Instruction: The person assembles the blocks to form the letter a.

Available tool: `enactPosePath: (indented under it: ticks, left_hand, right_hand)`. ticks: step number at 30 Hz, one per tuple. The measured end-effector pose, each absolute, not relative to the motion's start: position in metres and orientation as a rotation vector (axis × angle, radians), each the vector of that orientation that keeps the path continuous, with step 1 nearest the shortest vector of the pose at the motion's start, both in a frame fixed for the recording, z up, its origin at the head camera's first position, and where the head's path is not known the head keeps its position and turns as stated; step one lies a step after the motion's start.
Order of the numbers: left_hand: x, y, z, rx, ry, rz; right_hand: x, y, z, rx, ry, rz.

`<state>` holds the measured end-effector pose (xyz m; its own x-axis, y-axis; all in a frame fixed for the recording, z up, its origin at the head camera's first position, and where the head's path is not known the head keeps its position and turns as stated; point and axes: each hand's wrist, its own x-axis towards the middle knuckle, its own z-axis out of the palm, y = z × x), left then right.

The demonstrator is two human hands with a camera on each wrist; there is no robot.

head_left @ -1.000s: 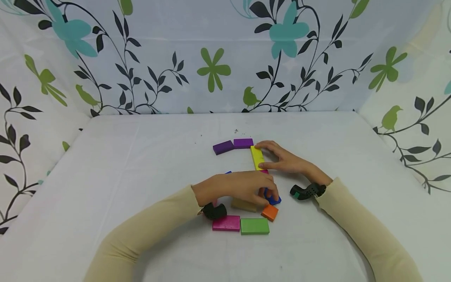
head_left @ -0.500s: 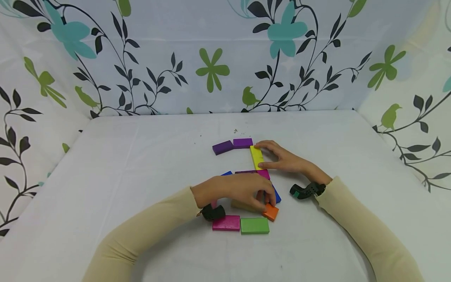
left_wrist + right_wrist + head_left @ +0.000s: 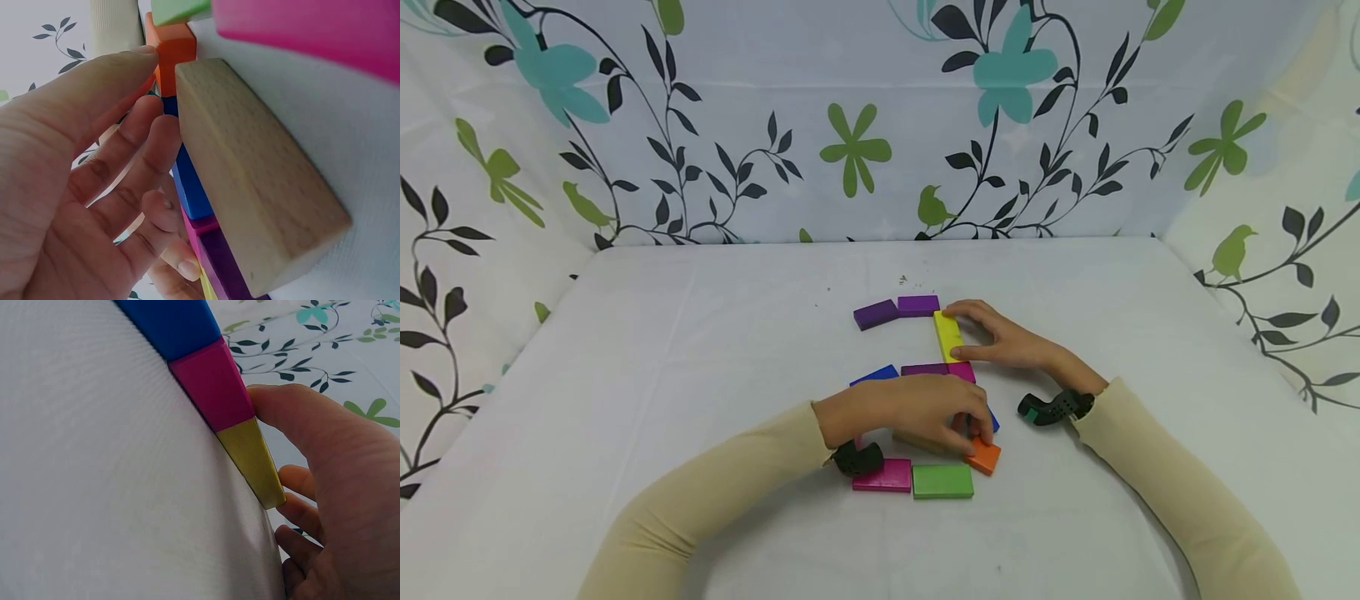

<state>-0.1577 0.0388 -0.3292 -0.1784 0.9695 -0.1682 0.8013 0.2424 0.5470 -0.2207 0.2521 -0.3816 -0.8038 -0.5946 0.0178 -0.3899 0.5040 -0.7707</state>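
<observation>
My left hand [image 3: 917,406] reaches across the blocks, thumb and fingertips pinching a small orange block [image 3: 984,457] at the right side of the layout. A wooden tan block [image 3: 256,169] lies under that palm, mostly covered in the head view. Just beyond the orange block is a blue block [image 3: 192,181], partly hidden by the fingers. Farther back, my right hand [image 3: 1011,342] grips a yellow block [image 3: 947,335], thumb near its front end and fingers at its far end. A small magenta block [image 3: 215,387] adjoins the yellow one, between it and the blue.
Two purple blocks [image 3: 918,307] lie at the back, left of the yellow one. A dark purple block [image 3: 923,370] and another blue block [image 3: 875,376] lie mid-layout. In front, a pink block [image 3: 883,476] sits beside a green block [image 3: 942,482] on the white cloth [image 3: 700,333].
My left fingers have gone from the blue block to the orange one, which has shifted slightly right and toward the front. The right hand stays at the yellow block.
</observation>
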Motion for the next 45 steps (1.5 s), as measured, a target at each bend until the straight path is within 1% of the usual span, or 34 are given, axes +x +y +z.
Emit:
enactPosePath:
  ticks: [11,27,36,45]
  left_hand:
    - [-0.162,0.028,-0.322,1.557,2.113,0.496]
    - [-0.169,-0.002,-0.33,1.474,2.157,0.518]
    - [-0.168,-0.009,-0.328,1.411,2.164,0.478]
    - [-0.168,-0.009,-0.327,1.457,2.165,0.475]
  right_hand:
    - [-0.22,0.254,-0.382,-0.842,2.511,-1.187]
    - [-0.219,0.253,-0.381,-0.797,2.506,-1.19]
    - [-0.219,0.253,-0.381,-0.803,2.508,-1.201]
    - [-0.219,0.252,-0.382,-0.796,2.502,-1.202]
